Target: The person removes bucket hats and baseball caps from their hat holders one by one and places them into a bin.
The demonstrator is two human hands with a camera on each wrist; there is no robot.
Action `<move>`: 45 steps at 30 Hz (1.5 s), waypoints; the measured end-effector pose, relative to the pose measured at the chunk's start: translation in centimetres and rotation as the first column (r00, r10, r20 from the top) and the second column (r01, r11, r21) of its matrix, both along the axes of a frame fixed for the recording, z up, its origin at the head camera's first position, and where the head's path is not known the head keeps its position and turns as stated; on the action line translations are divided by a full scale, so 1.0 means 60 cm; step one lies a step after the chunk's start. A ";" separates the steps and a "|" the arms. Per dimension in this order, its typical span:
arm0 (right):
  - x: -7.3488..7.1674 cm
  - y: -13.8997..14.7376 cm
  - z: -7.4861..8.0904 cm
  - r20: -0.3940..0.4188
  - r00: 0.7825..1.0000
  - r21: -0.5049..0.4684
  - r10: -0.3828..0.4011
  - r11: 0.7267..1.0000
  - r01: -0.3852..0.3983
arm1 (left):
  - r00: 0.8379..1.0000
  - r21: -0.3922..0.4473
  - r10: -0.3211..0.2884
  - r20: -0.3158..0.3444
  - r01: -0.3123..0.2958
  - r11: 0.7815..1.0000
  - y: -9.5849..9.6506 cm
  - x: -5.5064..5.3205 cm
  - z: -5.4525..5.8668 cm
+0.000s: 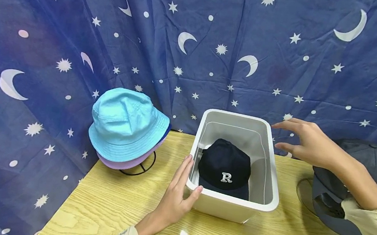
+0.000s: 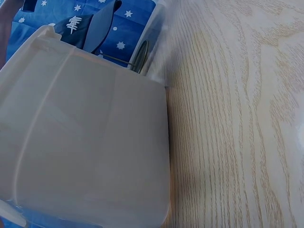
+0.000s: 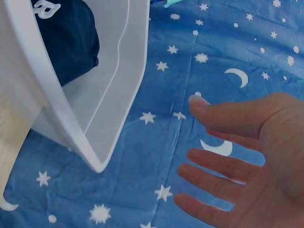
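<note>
A light grey plastic bin [image 1: 216, 206] stands on the wooden table, and inside it lies a black baseball cap [image 1: 220, 162] with a white letter R on its front. My left hand [image 1: 177, 196] rests on the bin's near left corner, fingers along the left side and thumb at the front rim. Beside the right rim, my right hand [image 1: 299, 139] is held up with fingers and thumb spread apart and nothing between them. In the right wrist view, the right hand [image 3: 242, 161] appears next to the bin's rim [image 3: 66, 111] with a gap between.
To the left, a light blue bucket hat [image 1: 126, 125] tops a purple hat [image 1: 123, 166] on a black wire stand [image 1: 145, 169]. At the right, dark caps [image 1: 334, 210] sit on another stand, partly behind my right forearm. A blue star-and-moon curtain [image 1: 216, 77] hangs behind the table [image 1: 106, 210].
</note>
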State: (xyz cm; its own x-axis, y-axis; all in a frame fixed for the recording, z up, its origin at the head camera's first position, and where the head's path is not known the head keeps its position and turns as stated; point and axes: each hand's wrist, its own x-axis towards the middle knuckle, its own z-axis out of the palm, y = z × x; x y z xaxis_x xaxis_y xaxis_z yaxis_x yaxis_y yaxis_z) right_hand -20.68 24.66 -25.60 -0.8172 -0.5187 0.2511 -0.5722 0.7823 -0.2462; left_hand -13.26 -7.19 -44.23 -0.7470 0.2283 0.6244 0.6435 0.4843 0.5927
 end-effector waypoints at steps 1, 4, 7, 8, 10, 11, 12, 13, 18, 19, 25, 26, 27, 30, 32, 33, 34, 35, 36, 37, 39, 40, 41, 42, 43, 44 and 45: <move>0.001 0.005 0.000 -0.006 1.000 0.002 -0.007 1.000 0.007 | 1.000 0.001 -0.001 -0.001 0.001 1.000 0.000 0.000 0.000; 0.004 0.017 0.001 -0.034 0.999 0.003 -0.010 1.000 0.010 | 1.000 0.002 0.001 -0.009 -0.001 1.000 0.000 0.000 0.000; 0.007 0.029 0.002 -0.057 0.998 0.004 -0.011 1.000 0.011 | 1.000 -0.001 0.004 -0.016 -0.004 1.000 0.000 0.000 0.000; 0.008 0.033 0.003 -0.064 0.998 0.005 -0.015 1.000 0.015 | 1.000 -0.002 0.006 -0.018 -0.006 1.000 0.000 -0.001 0.000; 0.011 0.040 0.003 -0.068 0.997 0.006 -0.028 1.000 0.028 | 1.000 -0.004 0.006 -0.019 -0.006 1.000 0.001 -0.001 0.001; 0.012 0.043 0.003 -0.069 0.997 0.009 -0.033 0.999 0.034 | 1.000 -0.003 0.006 -0.020 -0.006 1.000 0.002 -0.002 0.001; 0.013 0.046 0.003 -0.071 0.997 0.008 -0.042 0.999 0.043 | 1.000 -0.002 0.005 -0.022 -0.005 1.000 0.002 -0.002 0.001; 0.014 0.049 0.003 -0.073 0.996 0.011 -0.048 0.999 0.049 | 1.000 -0.001 0.005 -0.023 -0.005 1.000 0.003 -0.002 0.001; 0.018 0.062 0.001 -0.094 0.993 0.028 -0.069 0.997 0.072 | 0.999 0.001 0.005 -0.036 -0.005 1.000 0.003 -0.004 0.001; 0.018 0.064 0.000 -0.100 0.993 0.032 -0.070 0.997 0.073 | 0.999 0.001 0.005 -0.038 -0.005 1.000 0.003 -0.004 0.000; 0.021 0.081 -0.003 -0.113 0.990 0.040 -0.086 0.995 0.091 | 1.000 0.001 0.008 -0.024 -0.007 1.000 0.002 -0.002 -0.002; 0.022 0.084 -0.002 -0.110 0.990 0.042 -0.094 0.994 0.099 | 1.000 0.001 0.008 -0.020 -0.008 1.000 0.002 -0.002 -0.003; 0.023 0.087 -0.002 -0.106 0.989 0.043 -0.103 0.993 0.108 | 1.000 0.001 0.008 -0.017 -0.008 1.000 0.002 -0.002 -0.003; 0.024 0.094 -0.001 -0.095 0.985 0.062 -0.143 0.987 0.149 | 1.000 0.003 0.009 -0.008 -0.009 1.000 0.002 0.000 -0.002; 0.025 0.099 0.000 -0.094 0.982 0.077 -0.167 0.982 0.174 | 1.000 0.004 0.010 -0.004 -0.010 1.000 0.003 0.000 -0.002; 0.025 0.101 0.000 -0.096 0.980 0.082 -0.176 0.980 0.184 | 1.000 0.005 0.010 -0.002 -0.010 1.000 0.003 0.000 -0.002; 0.026 0.104 0.000 -0.098 0.978 0.089 -0.184 0.977 0.192 | 1.000 0.005 0.010 0.000 -0.010 1.000 0.003 0.001 -0.002; 0.026 0.106 0.001 -0.098 0.977 0.094 -0.192 0.975 0.201 | 1.000 0.005 0.009 0.002 -0.009 1.000 0.003 0.001 -0.001; 0.027 0.109 0.001 -0.098 0.975 0.097 -0.198 0.973 0.207 | 1.000 0.003 0.010 0.003 -0.010 1.000 0.003 0.001 -0.001; 0.027 0.111 0.001 -0.096 0.974 0.102 -0.205 0.971 0.215 | 1.000 0.001 0.010 0.005 -0.010 1.000 0.002 0.001 -0.001; 0.028 0.116 0.001 -0.094 0.972 0.110 -0.218 0.968 0.227 | 1.000 0.001 0.009 0.008 -0.009 1.000 0.002 0.001 -0.001; 0.028 0.118 0.001 -0.092 0.969 0.120 -0.228 0.964 0.238 | 1.000 0.000 0.009 0.007 -0.009 1.000 0.002 0.001 -0.001; 0.028 0.120 0.000 -0.094 0.966 0.128 -0.239 0.960 0.250 | 1.000 0.001 0.008 0.006 -0.008 1.000 0.002 0.001 -0.001; 0.028 0.123 -0.001 -0.098 0.964 0.134 -0.247 0.957 0.259 | 1.000 0.001 0.008 0.005 -0.008 1.000 0.002 0.000 -0.002; 0.028 0.126 -0.002 -0.098 0.962 0.140 -0.255 0.953 0.267 | 1.000 0.002 0.006 0.005 -0.006 1.000 0.002 0.000 -0.001; 0.027 0.129 -0.002 -0.100 0.960 0.146 -0.261 0.951 0.274 | 1.000 0.003 0.006 0.004 -0.006 1.000 0.002 0.000 -0.001; 0.027 0.132 -0.003 -0.102 0.958 0.151 -0.268 0.948 0.282 | 1.000 0.003 0.005 0.005 -0.005 1.000 0.002 0.000 -0.001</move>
State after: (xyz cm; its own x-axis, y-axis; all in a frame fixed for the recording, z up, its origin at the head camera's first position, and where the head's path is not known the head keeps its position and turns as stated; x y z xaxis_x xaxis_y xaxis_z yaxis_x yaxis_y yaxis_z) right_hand -19.04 32.59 -25.79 -0.9147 -0.3158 0.2522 -0.3417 0.9375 -0.0655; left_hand -13.25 -7.06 -44.28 -0.7511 0.2227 0.6215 0.6383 0.4852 0.5976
